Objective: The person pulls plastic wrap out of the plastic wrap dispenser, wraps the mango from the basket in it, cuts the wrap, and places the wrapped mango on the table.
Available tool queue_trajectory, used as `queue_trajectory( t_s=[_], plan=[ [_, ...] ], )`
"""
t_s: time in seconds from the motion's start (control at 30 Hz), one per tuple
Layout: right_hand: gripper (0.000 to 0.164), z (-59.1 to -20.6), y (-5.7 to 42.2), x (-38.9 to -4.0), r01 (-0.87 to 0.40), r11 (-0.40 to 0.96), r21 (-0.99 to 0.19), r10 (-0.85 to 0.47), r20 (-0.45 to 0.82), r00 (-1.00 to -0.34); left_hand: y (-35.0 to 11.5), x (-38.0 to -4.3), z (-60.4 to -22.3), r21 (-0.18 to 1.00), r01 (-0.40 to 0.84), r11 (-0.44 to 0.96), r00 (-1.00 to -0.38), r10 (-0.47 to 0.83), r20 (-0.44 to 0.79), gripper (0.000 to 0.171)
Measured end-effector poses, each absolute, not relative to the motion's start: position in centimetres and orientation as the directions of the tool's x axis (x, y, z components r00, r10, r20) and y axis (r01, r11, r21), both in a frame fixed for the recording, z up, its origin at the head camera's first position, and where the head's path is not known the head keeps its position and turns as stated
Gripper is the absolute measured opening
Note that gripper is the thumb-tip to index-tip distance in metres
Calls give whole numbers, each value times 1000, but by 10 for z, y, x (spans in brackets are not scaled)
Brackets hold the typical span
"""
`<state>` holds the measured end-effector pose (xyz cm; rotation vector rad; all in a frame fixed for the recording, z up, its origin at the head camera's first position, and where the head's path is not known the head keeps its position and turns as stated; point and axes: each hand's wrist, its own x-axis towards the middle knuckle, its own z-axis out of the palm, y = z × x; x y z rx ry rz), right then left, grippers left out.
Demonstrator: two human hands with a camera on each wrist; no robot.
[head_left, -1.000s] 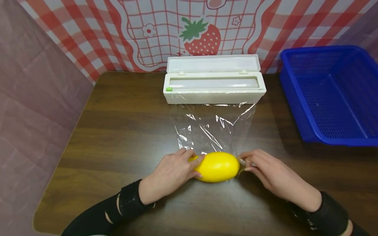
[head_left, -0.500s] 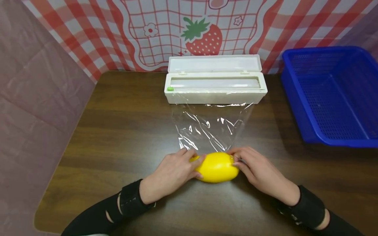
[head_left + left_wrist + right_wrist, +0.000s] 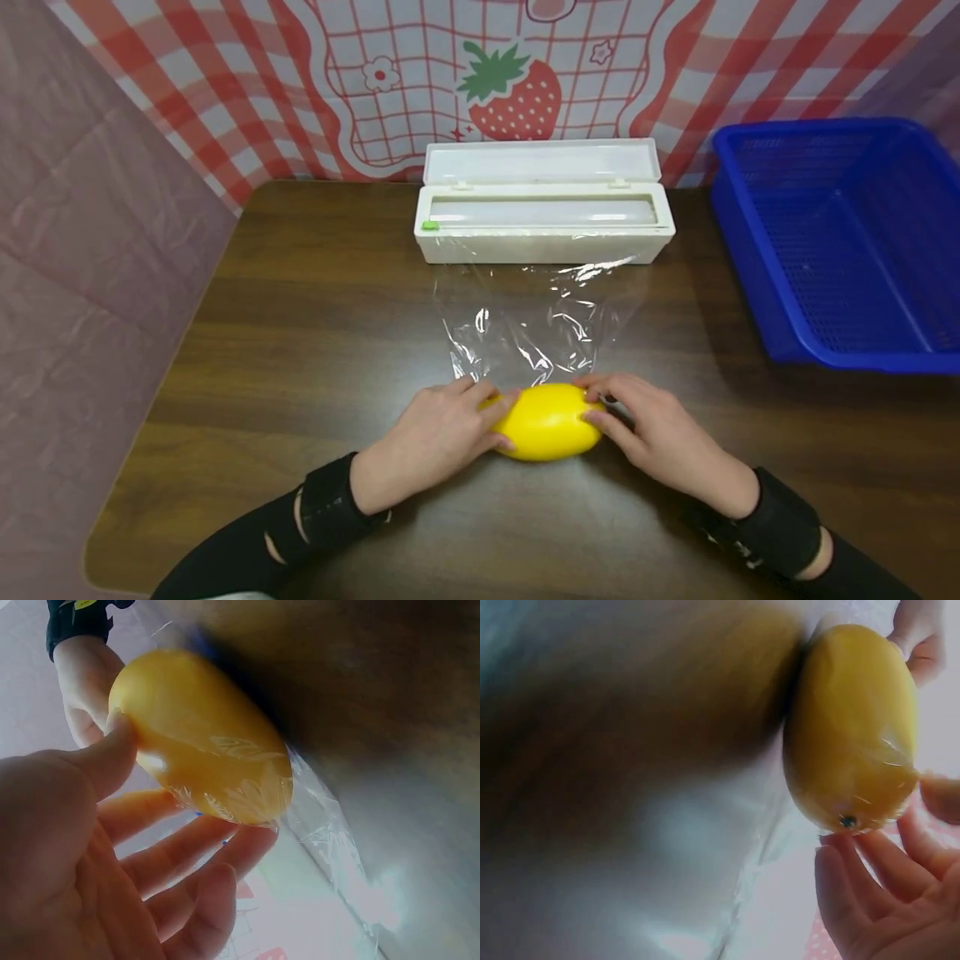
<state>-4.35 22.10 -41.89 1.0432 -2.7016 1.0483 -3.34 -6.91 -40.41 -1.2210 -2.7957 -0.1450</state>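
A smooth, oval yellow melon (image 3: 551, 423) lies lengthwise from left to right near the table's front. Thumb and fingers of my left hand (image 3: 438, 442) grip its left end. At the other end my right hand (image 3: 660, 425) holds the melon between thumb and fingers. Clear cling film (image 3: 517, 325) runs from the dispenser to the far side of the fruit. Wrinkled film clings to part of the melon (image 3: 202, 742) in the left wrist view. A small dark spot marks the end of the melon (image 3: 847, 727) by my right fingertips in the right wrist view.
A white cling film dispenser (image 3: 543, 248) with raised lid stands at the back of the wooden table (image 3: 300, 333). To the right sits a blue plastic basket (image 3: 787, 308). A checked strawberry-print cloth (image 3: 390, 50) hangs behind.
My right hand has moved left from the gathered film beside the melon onto the melon's right end. The film has shifted and creased. My left hand has stayed in place.
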Motion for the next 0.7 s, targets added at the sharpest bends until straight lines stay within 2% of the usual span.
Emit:
queue_trajectory(
  t_s=[0.07, 0.13, 0.27, 0.33, 0.53, 0.7],
  plan=[
    [30, -418, 222, -43, -600, 556, -575, -583, 246, -775, -70, -34, -404, 78, 732, 677, -681, 723, 116, 59],
    [43, -418, 223, -42, -594, 568, -570, -598, 210, -773, -71, -35, -405, 121, 723, 680, -691, 715, 108, 57],
    [71, -418, 225, -41, -595, 596, -539, -621, 160, -767, -73, -37, -406, 229, 688, 689, -720, 688, 95, 44],
    [79, -418, 225, -40, -595, 615, -518, -623, 144, -769, -74, -38, -406, 272, 675, 686, -728, 680, 91, 38],
    [73, -419, 221, -38, -546, 667, -507, -582, 101, -807, -75, -41, -409, 355, 676, 646, -713, 695, 92, 34],
    [71, -419, 222, -38, -494, 687, -533, -555, 53, -830, -79, -43, -410, 447, 659, 605, -705, 704, 87, 53]
  ],
)
